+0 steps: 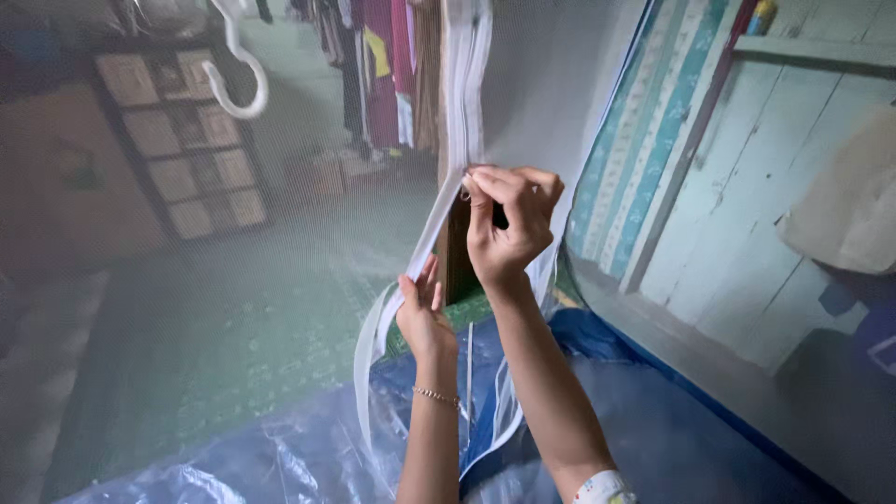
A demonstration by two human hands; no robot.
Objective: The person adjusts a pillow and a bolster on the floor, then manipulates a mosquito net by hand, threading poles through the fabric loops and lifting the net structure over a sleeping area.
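Observation:
I am inside a fine mesh net tent with a white zipper band running up its door. My right hand is raised, its fingers pinched on the small metal zipper pull. Lower down, my left hand holds the loose white zipper edge between thumb and fingers; it wears a thin bracelet at the wrist. Below the pull the door gapes open, and above it the zipper is joined.
A blue mat covers the floor inside the net. Beyond the mesh are a green floor mat, a dark cabinet, hanging clothes, a white hook and a pale wooden wall.

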